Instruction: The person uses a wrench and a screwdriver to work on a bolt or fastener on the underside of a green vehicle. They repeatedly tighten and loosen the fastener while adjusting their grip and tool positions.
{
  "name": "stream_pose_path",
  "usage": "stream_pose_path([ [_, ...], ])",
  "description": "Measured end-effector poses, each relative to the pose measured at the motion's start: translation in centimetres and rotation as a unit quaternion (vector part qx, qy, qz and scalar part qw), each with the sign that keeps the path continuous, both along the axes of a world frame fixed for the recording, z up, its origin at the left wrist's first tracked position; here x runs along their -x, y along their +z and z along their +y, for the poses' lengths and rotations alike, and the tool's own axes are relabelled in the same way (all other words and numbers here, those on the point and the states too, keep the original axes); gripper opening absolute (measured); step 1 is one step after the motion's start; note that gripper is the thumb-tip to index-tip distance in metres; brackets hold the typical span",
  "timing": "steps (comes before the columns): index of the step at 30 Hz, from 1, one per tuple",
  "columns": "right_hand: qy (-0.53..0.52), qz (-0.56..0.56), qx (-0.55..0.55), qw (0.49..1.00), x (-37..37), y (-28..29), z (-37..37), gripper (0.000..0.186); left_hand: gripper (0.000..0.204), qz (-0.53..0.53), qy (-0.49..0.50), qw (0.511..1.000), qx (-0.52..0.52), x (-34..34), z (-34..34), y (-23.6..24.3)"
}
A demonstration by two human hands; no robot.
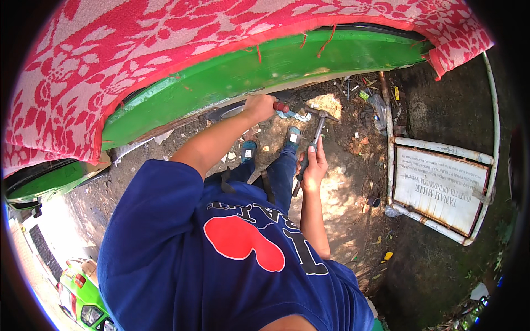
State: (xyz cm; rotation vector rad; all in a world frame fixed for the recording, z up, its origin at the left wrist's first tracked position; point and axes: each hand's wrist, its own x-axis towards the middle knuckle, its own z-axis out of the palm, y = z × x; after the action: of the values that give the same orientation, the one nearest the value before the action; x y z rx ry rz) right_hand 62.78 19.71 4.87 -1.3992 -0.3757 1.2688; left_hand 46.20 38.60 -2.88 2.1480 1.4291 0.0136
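Note:
My left hand (258,108) is closed around a tool with a dark red handle (281,106), held at the lower edge of a curved green panel (265,66). The handle's end points right; the rest of the tool is hidden by my fingers, so its kind cannot be told. In my right hand (314,167) is a hammer (318,131) with a metal shaft and dark grip. Its head is up, a little to the right of the red handle and apart from it.
A red and white patterned cloth (182,33) drapes over the green panel. Litter and stones lie on the dirt ground (345,190) around my shoes (293,135). To the right, a white sign (430,185) sits in a rusty pipe frame. A bright green vehicle (83,295) stands lower left.

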Motion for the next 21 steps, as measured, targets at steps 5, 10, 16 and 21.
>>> stream_pose_path([
  [5,0.012,0.009,0.043,0.999,-0.2,0.0,-0.6,0.056,0.017,-0.002,-0.004,1.000,0.013,0.3,-0.3,0.8],
  [10,0.026,0.025,0.047,0.998,-0.2,-0.4,-0.8,0.056,0.019,-0.033,0.027,0.999,0.025,1.0,-0.6,0.8],
  [16,0.099,-0.037,0.060,0.993,-0.2,-0.1,-0.9,0.054,0.026,-0.063,0.071,0.994,-0.045,3.3,-2.8,-1.1],
  [21,0.204,-0.148,0.024,0.967,1.0,2.7,-0.2,0.052,0.032,-0.141,0.090,0.981,-0.098,5.0,-4.8,-1.7],
])
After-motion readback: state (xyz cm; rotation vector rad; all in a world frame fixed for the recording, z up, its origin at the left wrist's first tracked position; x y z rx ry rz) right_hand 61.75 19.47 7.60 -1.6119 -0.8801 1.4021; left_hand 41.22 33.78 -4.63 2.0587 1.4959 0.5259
